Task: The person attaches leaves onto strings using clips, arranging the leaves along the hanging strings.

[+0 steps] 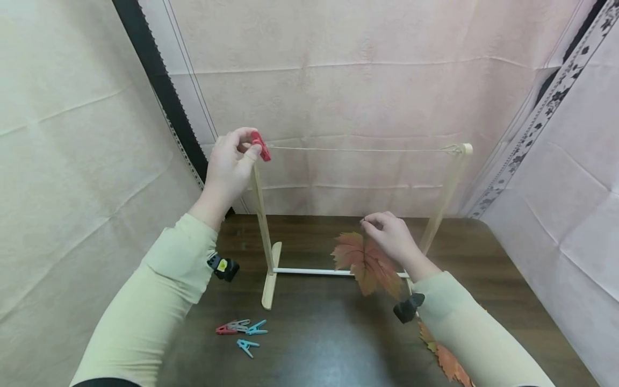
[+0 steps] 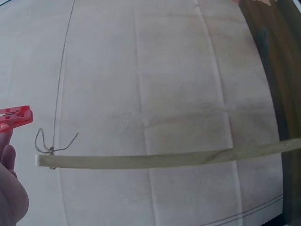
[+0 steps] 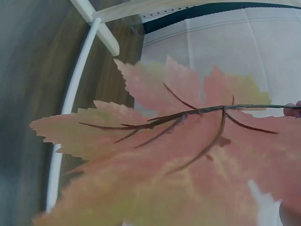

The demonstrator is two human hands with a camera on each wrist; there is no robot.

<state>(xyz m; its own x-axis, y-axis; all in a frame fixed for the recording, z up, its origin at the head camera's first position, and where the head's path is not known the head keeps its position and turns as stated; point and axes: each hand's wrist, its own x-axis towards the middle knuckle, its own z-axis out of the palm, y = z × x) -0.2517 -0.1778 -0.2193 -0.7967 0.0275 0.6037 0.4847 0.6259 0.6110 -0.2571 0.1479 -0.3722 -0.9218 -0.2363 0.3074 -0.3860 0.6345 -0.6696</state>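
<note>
My left hand (image 1: 231, 164) pinches a red clothespin (image 1: 260, 146) near the left end of a thin string (image 1: 358, 150). That string runs between the tops of two wooden posts. In the left wrist view the clothespin (image 2: 16, 117) sits beside the knotted end of the string (image 2: 51, 149) on the left post (image 2: 136, 161). Lower and to the right, my right hand (image 1: 393, 236) pinches the stem of an orange-red artificial maple leaf (image 1: 365, 260), which hangs below the fingers. The right wrist view shows the leaf (image 3: 188, 174) close up, its dark stem running to the fingertips.
Several clothespins (image 1: 240, 327), red, grey and blue, lie on the dark wooden table (image 1: 314, 333) at the front left. More leaves (image 1: 450, 360) lie partly hidden under my right forearm. A white bar (image 1: 314, 272) joins the posts low down. Pale cloth (image 1: 362, 102) hangs behind.
</note>
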